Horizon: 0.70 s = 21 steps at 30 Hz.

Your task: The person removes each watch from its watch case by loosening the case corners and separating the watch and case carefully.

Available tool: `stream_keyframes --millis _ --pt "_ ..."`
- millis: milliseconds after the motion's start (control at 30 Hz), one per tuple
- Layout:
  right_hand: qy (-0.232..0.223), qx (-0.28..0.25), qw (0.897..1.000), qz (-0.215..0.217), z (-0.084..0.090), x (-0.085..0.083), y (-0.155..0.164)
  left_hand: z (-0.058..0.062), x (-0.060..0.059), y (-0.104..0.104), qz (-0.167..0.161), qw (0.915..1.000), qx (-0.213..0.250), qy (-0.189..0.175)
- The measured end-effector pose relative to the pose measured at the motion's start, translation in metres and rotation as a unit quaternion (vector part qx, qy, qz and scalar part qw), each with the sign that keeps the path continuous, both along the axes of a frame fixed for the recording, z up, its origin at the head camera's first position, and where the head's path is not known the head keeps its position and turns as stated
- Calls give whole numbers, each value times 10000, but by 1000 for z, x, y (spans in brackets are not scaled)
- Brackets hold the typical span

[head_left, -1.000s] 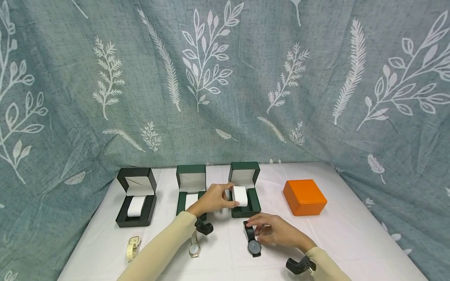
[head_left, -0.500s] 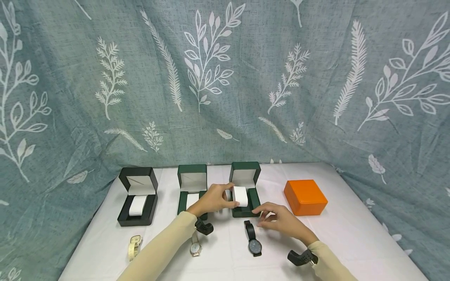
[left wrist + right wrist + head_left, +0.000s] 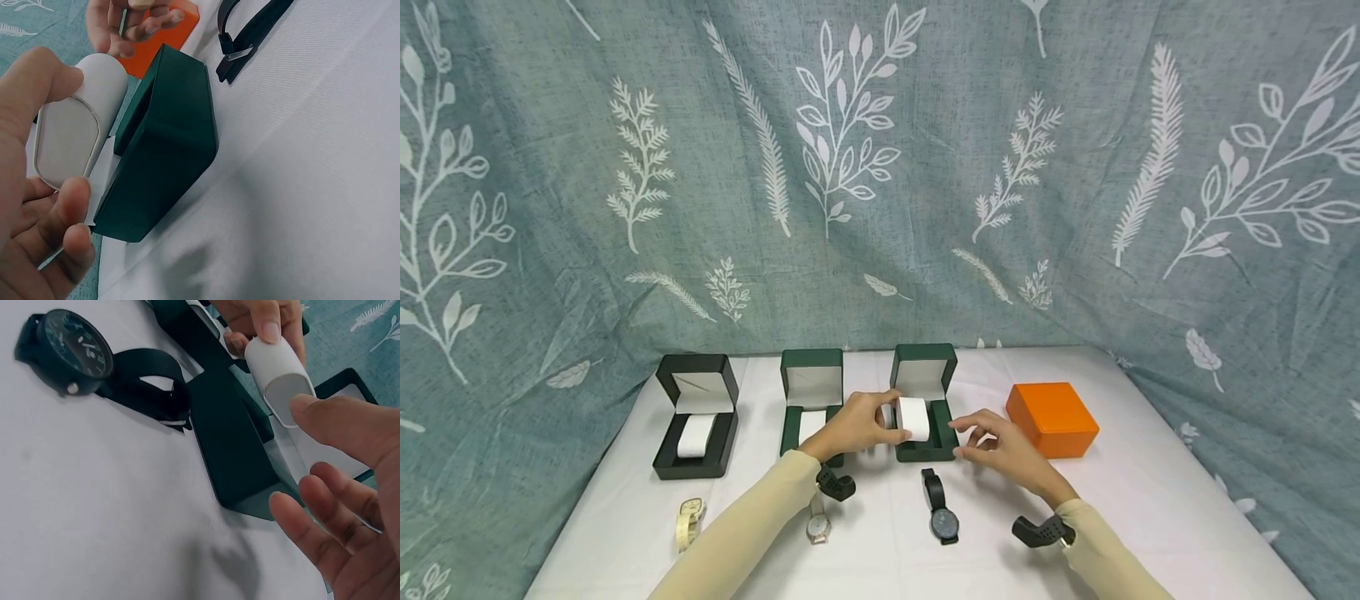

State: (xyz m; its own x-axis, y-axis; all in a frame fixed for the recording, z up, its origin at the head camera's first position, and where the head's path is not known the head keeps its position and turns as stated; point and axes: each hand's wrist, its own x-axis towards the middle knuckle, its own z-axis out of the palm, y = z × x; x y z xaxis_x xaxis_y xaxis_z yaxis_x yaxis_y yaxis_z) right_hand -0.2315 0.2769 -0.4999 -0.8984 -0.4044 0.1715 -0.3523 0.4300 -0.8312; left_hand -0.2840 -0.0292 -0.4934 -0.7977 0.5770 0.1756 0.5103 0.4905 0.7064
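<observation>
My left hand [image 3: 856,423] holds a white watch cushion [image 3: 913,419] between thumb and fingers, raised over an open green watch box [image 3: 923,452]. In the left wrist view, the cushion's flat oval end [image 3: 67,140] faces the camera. My right hand [image 3: 1000,454] hovers at the box's right side, fingers loosely bent and holding nothing. Its thumb overlaps the cushion's end [image 3: 284,394] in the right wrist view, while the head view shows a gap between them. Just in front of the box lies a black watch [image 3: 943,521], its strap bent into a loop [image 3: 147,378].
Left of the hands stand a second green box [image 3: 812,367] and a black box [image 3: 703,379], both open with white cushions. A closed orange box [image 3: 1054,417] is at right. A gold-toned watch [image 3: 688,523] and a light-strapped watch [image 3: 818,527] lie near the left sleeve.
My right hand has let go of the black watch's strap and moved up and right to beside the green box. My left hand still holds the cushion in the same place.
</observation>
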Motion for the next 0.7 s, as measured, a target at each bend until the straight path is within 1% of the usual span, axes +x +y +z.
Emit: stream_keyframes --millis 233,333,500,700 --pt "-140 -46 9993 -330 -5 -11 0 1 0 0 42 9999 -95 35" --pt "-265 -88 9987 -427 -8 -16 0 1 -1 1 42 9999 -125 63" --pt "-528 -327 9974 -362 -13 -24 0 1 -2 0 -3 9999 -80 63" --pt "-700 -253 9967 -309 -17 -31 -3 1 -1 0 -4 10000 -69 -2"
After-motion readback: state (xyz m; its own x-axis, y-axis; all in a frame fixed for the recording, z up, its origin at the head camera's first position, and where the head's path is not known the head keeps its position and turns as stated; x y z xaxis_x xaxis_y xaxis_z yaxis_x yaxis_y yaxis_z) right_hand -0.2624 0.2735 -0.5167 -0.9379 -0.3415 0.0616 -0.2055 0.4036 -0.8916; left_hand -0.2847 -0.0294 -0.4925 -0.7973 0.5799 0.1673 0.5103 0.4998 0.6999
